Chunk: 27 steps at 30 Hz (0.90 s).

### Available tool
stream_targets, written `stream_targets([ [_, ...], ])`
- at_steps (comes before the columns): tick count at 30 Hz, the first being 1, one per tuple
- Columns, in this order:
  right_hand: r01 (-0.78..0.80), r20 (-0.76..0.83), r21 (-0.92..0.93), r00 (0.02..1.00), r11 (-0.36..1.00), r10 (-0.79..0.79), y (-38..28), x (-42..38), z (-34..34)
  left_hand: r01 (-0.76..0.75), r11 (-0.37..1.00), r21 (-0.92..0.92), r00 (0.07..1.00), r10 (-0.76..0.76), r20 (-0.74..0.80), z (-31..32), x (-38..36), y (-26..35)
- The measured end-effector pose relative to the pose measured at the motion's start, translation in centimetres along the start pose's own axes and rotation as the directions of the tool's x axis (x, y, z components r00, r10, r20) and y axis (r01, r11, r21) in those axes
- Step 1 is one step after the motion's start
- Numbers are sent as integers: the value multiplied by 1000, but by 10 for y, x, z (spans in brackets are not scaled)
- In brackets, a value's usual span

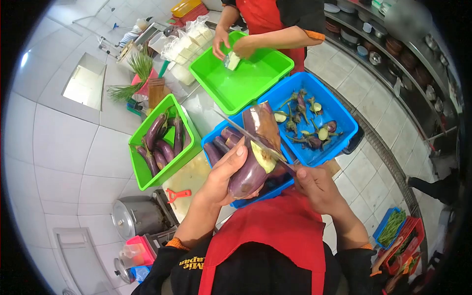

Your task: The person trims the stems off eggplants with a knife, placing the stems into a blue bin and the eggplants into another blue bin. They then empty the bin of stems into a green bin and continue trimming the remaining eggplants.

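My left hand (223,172) is wrapped round a thick purple eggplant (248,174) over a blue crate. Its cut face shows pale green flesh beside the blade. My right hand (314,184) grips the handle of a knife (246,132), whose blade slants up to the left across the eggplant. A brown-blemished purple piece (263,123) lies against the blade's far side. Below the hands, the blue crate (209,135) holds more eggplants. To its right, another blue crate (314,160) contains cut-off stem ends (312,140).
Whole eggplants fill a green crate (142,183) at left. A red peeler (178,195) lies on a board (189,173). Across from me, a co-worker's hands (236,46) hold a pale piece over an empty-looking green crate (236,105). A lidded pot (140,216) stands lower left.
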State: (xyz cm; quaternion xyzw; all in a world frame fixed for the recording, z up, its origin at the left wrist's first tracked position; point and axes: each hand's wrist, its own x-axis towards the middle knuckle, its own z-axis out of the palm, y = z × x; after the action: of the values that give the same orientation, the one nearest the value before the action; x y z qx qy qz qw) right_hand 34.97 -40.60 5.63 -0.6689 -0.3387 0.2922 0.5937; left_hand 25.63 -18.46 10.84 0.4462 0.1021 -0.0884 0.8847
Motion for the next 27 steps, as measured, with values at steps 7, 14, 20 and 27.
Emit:
stream_targets([
  [7,33,-7,-10,999,999,-34,-24,-5,-2,-56,997,48,994,51,96,-1,-2,1],
  [14,197,-132,-214,965,957,-228,-19,-4,3,-102,994,35,993,99,71,-2,-2,-3],
  [20,235,-278,-201,917,951,-286,8,-14,-3,9,1000,4,992,-8,-129,-14,32,-14],
  [27,63,-595,173,802,983,53,49,-25,-16,174,971,166,960,-129,-250,-21,96,-71],
])
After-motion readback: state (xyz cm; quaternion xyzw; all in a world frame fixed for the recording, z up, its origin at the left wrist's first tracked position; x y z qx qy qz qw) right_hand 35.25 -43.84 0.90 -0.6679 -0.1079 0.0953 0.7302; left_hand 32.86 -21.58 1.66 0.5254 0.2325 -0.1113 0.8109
